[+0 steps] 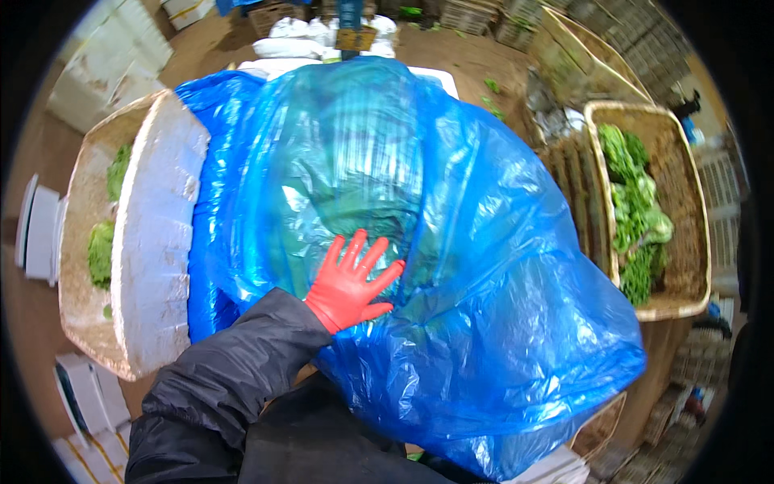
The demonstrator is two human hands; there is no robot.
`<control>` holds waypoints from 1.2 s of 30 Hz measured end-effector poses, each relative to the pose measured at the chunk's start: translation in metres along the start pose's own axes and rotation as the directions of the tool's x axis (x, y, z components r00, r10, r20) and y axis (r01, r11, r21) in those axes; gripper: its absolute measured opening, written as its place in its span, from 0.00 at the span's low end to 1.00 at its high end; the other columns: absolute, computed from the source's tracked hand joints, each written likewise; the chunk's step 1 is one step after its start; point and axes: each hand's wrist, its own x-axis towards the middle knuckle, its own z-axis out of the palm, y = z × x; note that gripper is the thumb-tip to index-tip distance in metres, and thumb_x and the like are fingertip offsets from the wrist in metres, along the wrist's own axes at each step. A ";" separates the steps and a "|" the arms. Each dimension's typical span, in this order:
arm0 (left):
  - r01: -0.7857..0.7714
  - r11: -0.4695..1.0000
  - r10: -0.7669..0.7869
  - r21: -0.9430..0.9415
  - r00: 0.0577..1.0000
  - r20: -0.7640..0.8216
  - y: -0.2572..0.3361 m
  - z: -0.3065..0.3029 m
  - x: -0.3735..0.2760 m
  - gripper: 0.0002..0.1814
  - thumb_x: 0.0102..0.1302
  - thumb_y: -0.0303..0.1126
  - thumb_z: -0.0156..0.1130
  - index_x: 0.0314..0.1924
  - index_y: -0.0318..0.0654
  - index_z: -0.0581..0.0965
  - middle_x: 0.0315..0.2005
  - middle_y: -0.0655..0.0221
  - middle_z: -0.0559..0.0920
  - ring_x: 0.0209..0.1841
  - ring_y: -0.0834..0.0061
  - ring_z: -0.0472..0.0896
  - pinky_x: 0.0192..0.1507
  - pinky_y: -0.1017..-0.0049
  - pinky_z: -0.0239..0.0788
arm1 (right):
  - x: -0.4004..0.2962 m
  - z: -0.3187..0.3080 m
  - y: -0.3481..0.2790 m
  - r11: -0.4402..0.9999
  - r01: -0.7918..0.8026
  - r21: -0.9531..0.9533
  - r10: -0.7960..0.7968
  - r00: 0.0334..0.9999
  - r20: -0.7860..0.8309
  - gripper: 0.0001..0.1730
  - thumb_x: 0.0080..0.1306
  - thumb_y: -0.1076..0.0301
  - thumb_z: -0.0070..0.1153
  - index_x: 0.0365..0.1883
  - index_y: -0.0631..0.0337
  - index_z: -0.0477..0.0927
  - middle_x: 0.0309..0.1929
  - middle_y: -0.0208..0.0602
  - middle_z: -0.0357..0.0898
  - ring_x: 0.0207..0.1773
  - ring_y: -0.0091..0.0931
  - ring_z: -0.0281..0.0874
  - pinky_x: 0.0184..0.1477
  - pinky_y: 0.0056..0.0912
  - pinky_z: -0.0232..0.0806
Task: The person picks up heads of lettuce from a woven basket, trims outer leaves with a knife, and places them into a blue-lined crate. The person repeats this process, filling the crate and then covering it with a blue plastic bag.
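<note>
A large blue translucent plastic bag [496, 242] lies spread out before me, its loose end hanging over the near right side. Green leafy contents [338, 175] show dimly through the plastic. My left hand [354, 281], in a red rubber glove, rests on top of the bag near its middle, fingers apart, gripping nothing. The dark sleeve [224, 363] of that arm comes in from the lower left. My right hand is out of view. More blue plastic [211, 260] lies along the left side of the bag.
A worn foam box [160, 242] with leafy greens stands close on the left. At the right, a stained bin [683, 242] holds lettuce and other greens. White sacks [287, 48] lie beyond the bag. Stacked crates [465, 15] and an upright blue post [349, 18] are farther back.
</note>
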 end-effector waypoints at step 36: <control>0.598 -0.008 -0.977 -0.801 0.167 0.135 -0.102 -0.132 -0.038 0.27 0.68 0.34 0.49 0.66 0.37 0.60 0.61 0.57 0.66 0.63 0.64 0.65 0.66 0.63 0.55 | 0.265 0.322 -0.375 0.745 -0.249 0.619 -0.510 0.386 0.769 0.23 0.72 0.61 0.39 0.60 0.66 0.63 0.56 0.46 0.68 0.53 0.41 0.72 0.53 0.43 0.65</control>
